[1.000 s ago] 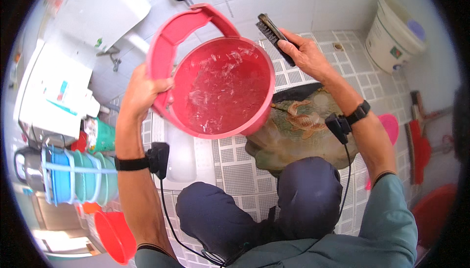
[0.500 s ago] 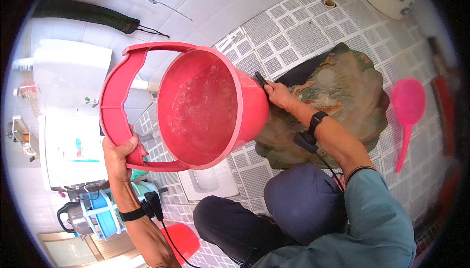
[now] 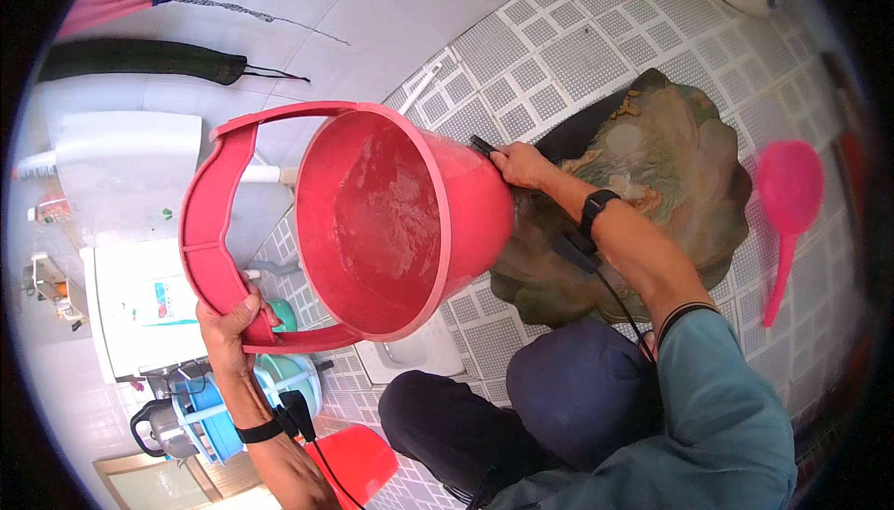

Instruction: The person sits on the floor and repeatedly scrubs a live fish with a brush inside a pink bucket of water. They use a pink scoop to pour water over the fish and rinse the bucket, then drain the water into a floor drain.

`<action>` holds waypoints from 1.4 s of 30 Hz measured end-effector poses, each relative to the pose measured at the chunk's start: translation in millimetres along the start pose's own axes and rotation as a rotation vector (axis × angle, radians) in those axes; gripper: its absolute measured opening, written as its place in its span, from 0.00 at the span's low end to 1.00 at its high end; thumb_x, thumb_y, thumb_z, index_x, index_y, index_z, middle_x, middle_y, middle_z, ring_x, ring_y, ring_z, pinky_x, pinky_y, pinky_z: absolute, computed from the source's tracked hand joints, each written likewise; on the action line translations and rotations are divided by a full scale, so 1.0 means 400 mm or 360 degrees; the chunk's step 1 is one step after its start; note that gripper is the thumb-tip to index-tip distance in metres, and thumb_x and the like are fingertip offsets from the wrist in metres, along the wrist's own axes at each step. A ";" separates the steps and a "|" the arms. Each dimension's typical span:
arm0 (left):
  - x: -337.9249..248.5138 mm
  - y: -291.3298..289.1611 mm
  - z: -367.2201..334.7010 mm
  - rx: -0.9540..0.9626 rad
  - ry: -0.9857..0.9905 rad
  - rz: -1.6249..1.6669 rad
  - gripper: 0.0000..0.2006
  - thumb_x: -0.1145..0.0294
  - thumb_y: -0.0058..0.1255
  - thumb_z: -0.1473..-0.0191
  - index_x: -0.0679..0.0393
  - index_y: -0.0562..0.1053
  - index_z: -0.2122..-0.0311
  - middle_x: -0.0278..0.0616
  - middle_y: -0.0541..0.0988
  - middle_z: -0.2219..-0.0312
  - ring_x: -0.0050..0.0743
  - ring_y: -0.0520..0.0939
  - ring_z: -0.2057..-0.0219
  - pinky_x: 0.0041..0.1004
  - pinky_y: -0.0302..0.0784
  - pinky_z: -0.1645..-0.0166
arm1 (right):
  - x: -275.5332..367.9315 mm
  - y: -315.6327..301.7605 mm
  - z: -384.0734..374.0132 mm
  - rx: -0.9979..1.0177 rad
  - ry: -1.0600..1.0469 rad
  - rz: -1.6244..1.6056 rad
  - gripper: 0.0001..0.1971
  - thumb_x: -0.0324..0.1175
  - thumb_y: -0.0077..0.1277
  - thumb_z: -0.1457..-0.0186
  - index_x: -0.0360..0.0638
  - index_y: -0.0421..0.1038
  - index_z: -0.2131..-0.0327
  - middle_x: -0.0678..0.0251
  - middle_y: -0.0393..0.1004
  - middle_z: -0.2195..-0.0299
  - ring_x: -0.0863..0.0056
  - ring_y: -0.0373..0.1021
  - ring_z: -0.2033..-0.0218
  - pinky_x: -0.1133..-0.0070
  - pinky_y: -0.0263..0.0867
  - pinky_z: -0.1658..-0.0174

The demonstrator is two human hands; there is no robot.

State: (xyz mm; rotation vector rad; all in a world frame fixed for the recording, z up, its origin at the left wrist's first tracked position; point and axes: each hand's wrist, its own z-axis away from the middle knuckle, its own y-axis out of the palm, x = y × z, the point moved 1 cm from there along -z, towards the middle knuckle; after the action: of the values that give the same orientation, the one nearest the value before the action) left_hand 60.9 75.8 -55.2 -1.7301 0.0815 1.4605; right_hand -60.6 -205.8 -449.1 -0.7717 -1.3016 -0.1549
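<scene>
Vs 1 s ago: brush (image 3: 481, 145) was up in air, apart from bucket (image 3: 475, 198); now R hand (image 3: 523, 165) has it at bucket's outer wall, contact unclear. Mouth faces more L in view; water (image 3: 391, 203) smoother. L hand (image 3: 228, 324) wrapped round handle (image 3: 207, 231), bucket body to R of that grip. R hand closed on brush, mostly hidden. Bucket: approx. clear water inside. Red tub (image 3: 358, 459) by L forearm, contents can't tell.

The black brush (image 3: 482, 146) (apart before) has neared the bucket (image 3: 470, 207).
</scene>
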 end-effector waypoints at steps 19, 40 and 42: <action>-0.006 -0.001 0.004 -0.0010 0.0014 -0.0034 0.16 0.79 0.56 0.56 0.68 0.68 0.59 0.44 0.74 0.77 0.35 0.77 0.81 0.30 0.75 0.77 | -0.026 0.013 -0.071 0.0217 0.0024 0.0098 0.21 0.44 0.38 0.41 0.35 0.76 0.68 0.41 0.74 0.64 0.42 0.70 0.60 0.59 0.65 0.53; -0.237 0.099 -0.195 -0.0500 0.0244 -0.1402 0.27 0.46 0.53 0.47 0.67 0.76 0.60 0.52 0.81 0.69 0.42 0.82 0.68 0.33 0.76 0.61 | -0.073 0.046 0.433 -0.0235 -0.0197 -0.0131 0.21 0.37 0.49 0.41 0.38 0.68 0.47 0.44 0.69 0.65 0.46 0.67 0.63 0.61 0.64 0.59; -0.238 0.133 -0.196 -0.0716 0.0312 -0.1954 0.33 0.38 0.49 0.48 0.66 0.77 0.61 0.55 0.81 0.69 0.49 0.82 0.67 0.36 0.76 0.59 | -0.082 0.055 0.430 -0.0244 -0.0190 -0.0134 0.21 0.38 0.49 0.41 0.38 0.68 0.47 0.44 0.69 0.65 0.46 0.67 0.63 0.61 0.64 0.59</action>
State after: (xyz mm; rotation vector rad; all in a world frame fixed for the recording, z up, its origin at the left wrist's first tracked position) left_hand 63.1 -50.1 -8.1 -1.6930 -1.0832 0.3903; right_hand -197.7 -98.2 -477.7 -0.8673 -1.4483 -0.2825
